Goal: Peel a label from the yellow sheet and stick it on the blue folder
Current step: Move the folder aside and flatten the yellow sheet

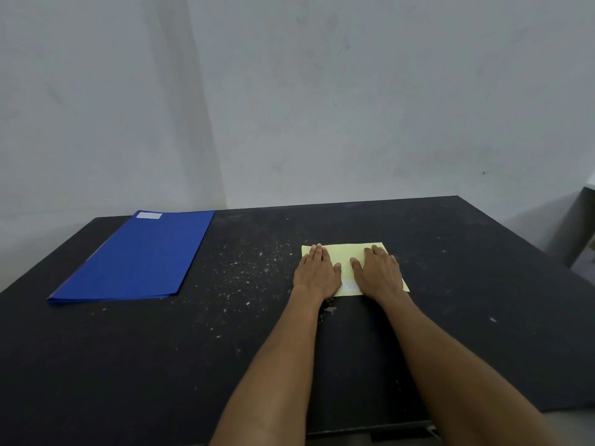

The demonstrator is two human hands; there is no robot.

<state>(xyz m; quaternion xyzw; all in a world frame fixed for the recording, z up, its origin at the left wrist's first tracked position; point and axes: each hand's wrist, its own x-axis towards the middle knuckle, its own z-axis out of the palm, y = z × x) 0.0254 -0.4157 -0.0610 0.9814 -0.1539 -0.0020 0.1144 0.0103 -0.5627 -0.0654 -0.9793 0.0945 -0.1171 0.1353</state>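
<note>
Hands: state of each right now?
Left hand: open, flat on the yellow sheet, holding nothing.
Right hand: open, flat on the sheet, holding nothing.

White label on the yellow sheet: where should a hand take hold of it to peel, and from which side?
Judging from this view: the white label lies flat at the near edge of the yellow paper sheet, between the left hand and right hand. Probably lift a near corner with a fingertip, coming from the person's side, while the other palm pins the sheet. The label's corners are hidden.
</note>
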